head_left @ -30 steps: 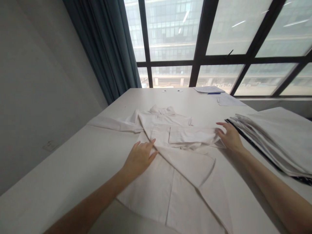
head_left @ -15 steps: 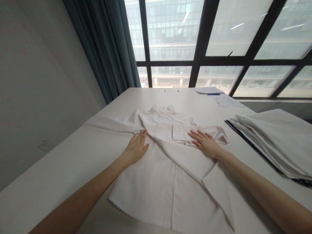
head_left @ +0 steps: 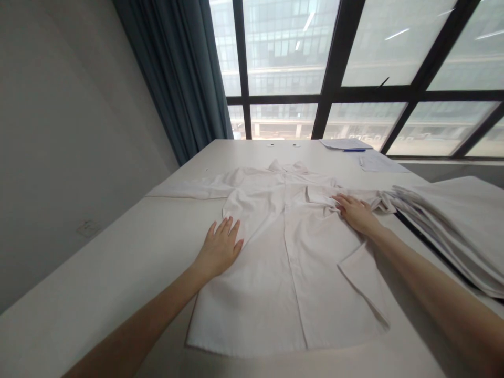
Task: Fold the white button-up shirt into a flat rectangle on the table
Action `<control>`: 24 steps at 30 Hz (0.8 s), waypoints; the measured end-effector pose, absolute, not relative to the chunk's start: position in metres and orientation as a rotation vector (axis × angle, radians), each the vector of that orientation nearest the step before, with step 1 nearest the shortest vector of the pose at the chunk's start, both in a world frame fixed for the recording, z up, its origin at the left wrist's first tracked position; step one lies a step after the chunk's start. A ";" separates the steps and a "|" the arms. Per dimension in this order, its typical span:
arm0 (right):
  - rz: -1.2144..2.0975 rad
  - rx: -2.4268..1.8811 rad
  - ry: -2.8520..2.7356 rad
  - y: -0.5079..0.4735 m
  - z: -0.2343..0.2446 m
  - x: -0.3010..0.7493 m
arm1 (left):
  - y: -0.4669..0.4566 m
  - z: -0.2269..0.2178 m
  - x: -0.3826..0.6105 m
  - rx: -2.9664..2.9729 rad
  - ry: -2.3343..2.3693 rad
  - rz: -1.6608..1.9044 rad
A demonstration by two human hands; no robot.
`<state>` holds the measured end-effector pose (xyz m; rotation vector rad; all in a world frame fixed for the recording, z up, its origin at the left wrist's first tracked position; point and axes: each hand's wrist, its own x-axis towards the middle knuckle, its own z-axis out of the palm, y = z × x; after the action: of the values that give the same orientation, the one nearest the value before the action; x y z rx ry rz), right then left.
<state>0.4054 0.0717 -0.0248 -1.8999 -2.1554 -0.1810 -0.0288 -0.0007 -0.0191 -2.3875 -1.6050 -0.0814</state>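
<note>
A white long-sleeved shirt point(head_left: 260, 304) lies spread front up, its collar point(head_left: 289, 166) at the far end and its hem towards me. My left hand point(head_left: 220, 247) rests open along the shirt's left side edge, fingers spread on the cloth. On the right, my right hand point(head_left: 356, 214) lies with its fingers extended over bunched cloth near the right sleeve and a folded flap point(head_left: 319, 195). The left sleeve point(head_left: 189, 189) stretches out across the table. Near the lower right edge, a corner of cloth point(head_left: 364, 281) is turned over.
A stack of folded white cloth point(head_left: 460, 220) on a black base stands at the right, touching the sleeve's end. Papers point(head_left: 384, 161) and a blue pen point(head_left: 355, 150) lie at the back of the white table point(head_left: 165, 252). A wall bounds the left.
The shirt's slanting front fold has opened out, so the front now lies flatter with its middle seam straight. My right hand has shifted right and away from me; my left hand stays nearly in place.
</note>
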 end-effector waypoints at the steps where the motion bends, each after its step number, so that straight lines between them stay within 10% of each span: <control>1: -0.208 -1.878 -2.157 0.065 -0.023 0.401 | 0.000 -0.019 -0.030 -2.390 -1.602 -0.077; 24: 0.230 -1.573 -2.382 -0.148 -0.015 0.420 | 0.018 -0.017 -0.062 -2.517 -1.656 -0.041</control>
<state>0.4199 -0.1483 -0.0149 -1.5734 -2.3822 0.2303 -0.0624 0.0182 -0.0173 -2.5175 -1.6564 -0.0408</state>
